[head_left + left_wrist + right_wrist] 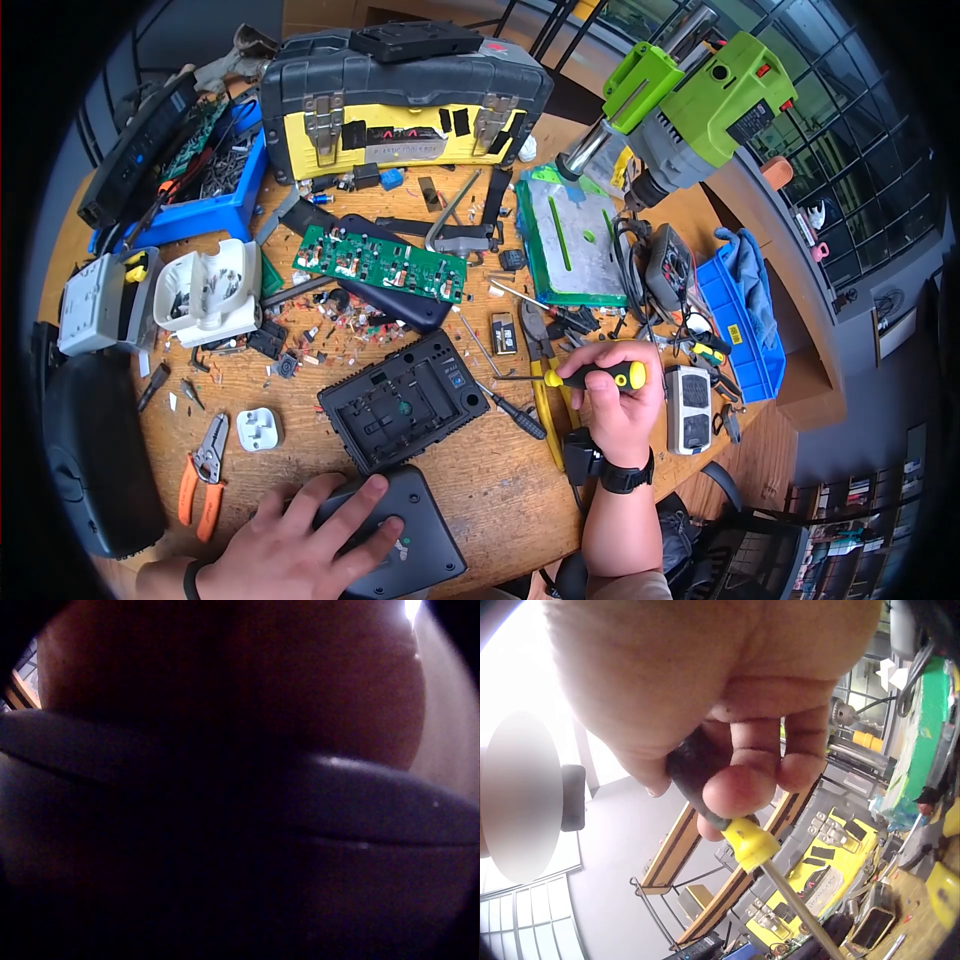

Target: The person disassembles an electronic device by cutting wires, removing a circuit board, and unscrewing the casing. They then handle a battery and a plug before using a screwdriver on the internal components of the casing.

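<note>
A yellow and black screwdriver (pixel 600 376) is gripped in the right hand (pixel 622 410), its shaft pointing left above the table. In the right wrist view the fingers of the right hand (pixel 735 750) curl round the handle of the screwdriver (pixel 751 846). The left hand (pixel 310 540) lies with spread fingers on a flat black cover (pixel 425 540) at the table's front edge. Just behind that cover sits a black plastic housing (pixel 405 400) with an open interior. The left wrist view is dark and shows mostly a blurred dark shape and skin.
Orange-handled wire strippers (pixel 205 475) and a white adapter (pixel 260 430) lie at left. A green circuit board (pixel 380 262) rests behind the housing among scattered small parts. A second screwdriver (pixel 520 413) and yellow-handled cutters (pixel 543 400) lie near the right hand. The toolbox (pixel 400 110) and drill press (pixel 700 110) stand behind.
</note>
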`<state>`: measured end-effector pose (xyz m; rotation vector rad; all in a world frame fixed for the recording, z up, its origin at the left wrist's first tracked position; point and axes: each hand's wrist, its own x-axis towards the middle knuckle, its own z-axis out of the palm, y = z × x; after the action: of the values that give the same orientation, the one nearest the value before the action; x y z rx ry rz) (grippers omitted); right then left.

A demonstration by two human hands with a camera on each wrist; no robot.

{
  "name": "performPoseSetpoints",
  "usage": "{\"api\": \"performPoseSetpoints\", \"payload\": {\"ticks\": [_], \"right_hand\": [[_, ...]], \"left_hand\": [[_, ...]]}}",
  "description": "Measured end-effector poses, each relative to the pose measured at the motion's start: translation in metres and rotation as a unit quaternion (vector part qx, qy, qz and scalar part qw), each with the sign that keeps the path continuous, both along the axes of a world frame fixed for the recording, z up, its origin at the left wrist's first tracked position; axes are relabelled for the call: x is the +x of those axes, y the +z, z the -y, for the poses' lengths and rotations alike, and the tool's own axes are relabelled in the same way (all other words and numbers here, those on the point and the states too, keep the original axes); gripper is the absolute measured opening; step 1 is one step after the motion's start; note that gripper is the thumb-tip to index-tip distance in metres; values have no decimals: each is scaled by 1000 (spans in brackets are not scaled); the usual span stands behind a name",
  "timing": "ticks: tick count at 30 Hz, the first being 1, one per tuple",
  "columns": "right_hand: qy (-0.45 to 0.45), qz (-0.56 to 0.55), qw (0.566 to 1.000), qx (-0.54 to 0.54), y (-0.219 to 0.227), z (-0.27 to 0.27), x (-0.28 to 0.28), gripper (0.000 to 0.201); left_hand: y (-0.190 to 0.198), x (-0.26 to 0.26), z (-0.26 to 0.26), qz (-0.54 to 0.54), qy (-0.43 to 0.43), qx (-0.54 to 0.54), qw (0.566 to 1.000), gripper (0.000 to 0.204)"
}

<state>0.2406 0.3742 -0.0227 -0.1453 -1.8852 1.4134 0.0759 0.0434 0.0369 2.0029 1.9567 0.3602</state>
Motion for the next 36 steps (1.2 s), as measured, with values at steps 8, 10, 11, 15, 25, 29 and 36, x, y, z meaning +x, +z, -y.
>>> {"api": "performPoseSetpoints", "payload": {"ticks": [8,10,11,15,25,29,36], "right_hand": [[3,4,1000,4,0,-1,0,23],[1,7,1000,6,0,-1,0,23],[1,7,1000,6,0,-1,-1,23],[3,7,1000,1,0,-1,-2,22],[-17,37,998,40,2,3,-7,22],[-49,54,997,39,8,11,-15,23],[-89,79,985,121,8,16,-23,21]], "left_hand": [[0,1,1,-1,4,1,1000,97],[0,1,0,-3,3,1,1000,97],[1,1,0,-5,3,0,1000,97],[0,1,0,-4,2,-1,1000,97],[1,1,0,-5,0,-6,1000,96],[2,1,0,-6,0,-8,1000,96],[-2,-2,1,-63,-38,4,997,82]]}}
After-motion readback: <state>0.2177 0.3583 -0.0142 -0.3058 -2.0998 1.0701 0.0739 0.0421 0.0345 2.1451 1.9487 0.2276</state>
